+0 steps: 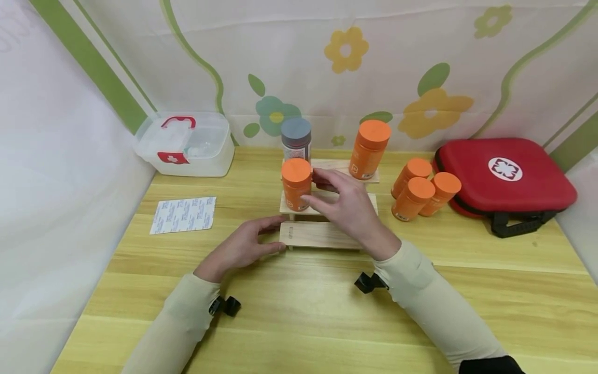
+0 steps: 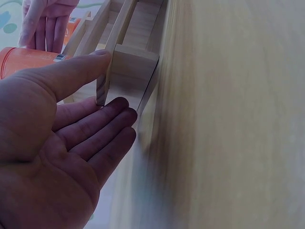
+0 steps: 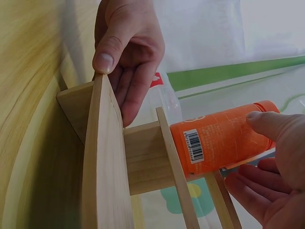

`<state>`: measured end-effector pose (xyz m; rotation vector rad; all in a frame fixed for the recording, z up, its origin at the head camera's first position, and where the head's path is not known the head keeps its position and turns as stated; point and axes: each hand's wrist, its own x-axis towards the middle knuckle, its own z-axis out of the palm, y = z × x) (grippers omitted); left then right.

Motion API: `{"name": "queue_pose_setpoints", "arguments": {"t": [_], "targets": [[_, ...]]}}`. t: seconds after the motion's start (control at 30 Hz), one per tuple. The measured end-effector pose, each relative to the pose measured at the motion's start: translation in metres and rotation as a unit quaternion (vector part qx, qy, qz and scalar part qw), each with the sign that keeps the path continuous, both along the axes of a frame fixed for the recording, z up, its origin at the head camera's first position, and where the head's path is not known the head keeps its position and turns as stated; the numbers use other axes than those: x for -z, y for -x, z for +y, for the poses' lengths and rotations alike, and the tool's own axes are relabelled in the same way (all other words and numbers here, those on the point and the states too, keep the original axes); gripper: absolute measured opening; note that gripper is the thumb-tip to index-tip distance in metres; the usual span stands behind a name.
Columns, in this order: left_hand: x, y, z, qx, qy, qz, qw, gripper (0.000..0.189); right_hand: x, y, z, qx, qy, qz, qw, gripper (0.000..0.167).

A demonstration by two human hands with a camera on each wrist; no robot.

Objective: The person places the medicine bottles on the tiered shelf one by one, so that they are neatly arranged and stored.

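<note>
A tiered wooden stand (image 1: 327, 235) is on the table, its lowest step nearest me. My left hand (image 1: 243, 244) holds the left end of that step, the thumb on its edge and the fingers along the side (image 2: 71, 129). An orange bottle (image 1: 296, 189) with an orange lid stands upright at the left of the middle step. Beside it is my right hand (image 1: 348, 202), its thumb at the bottle and its fingers loosely extended (image 3: 257, 186). On the top step are a grey-lidded bottle (image 1: 296, 137), partly hidden, and another orange bottle (image 1: 369, 150) at the right.
Three orange bottles (image 1: 413, 200) stand grouped right of the stand, near a red first-aid case (image 1: 509, 176) with a black handle. At the left are a clear medicine box (image 1: 187, 145) and a white printed packet (image 1: 184, 215). A patterned curtain (image 1: 299, 62) hangs behind the table.
</note>
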<state>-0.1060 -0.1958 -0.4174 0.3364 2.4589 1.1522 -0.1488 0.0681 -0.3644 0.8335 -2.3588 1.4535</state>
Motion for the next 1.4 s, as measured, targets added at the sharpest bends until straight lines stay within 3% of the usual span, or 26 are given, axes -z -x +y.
{"name": "queue_pose_setpoints", "arguments": {"t": [0.43, 1.17, 1.4], "targets": [[0.001, 0.0, 0.001, 0.001, -0.001, 0.007, 1.0, 0.066, -0.006, -0.014, 0.03, 0.014, -0.006, 0.01, 0.9998, 0.053], [0.0, 0.0, 0.001, 0.0, -0.004, 0.012, 0.9999, 0.067, -0.009, -0.036, 0.083, 0.035, 0.013, 0.065, 0.9972, 0.054], [0.0, -0.001, 0.002, 0.0, -0.001, 0.014, 0.9999, 0.067, -0.007, -0.042, 0.105, 0.057, 0.015, 0.036, 0.9976, 0.056]]}}
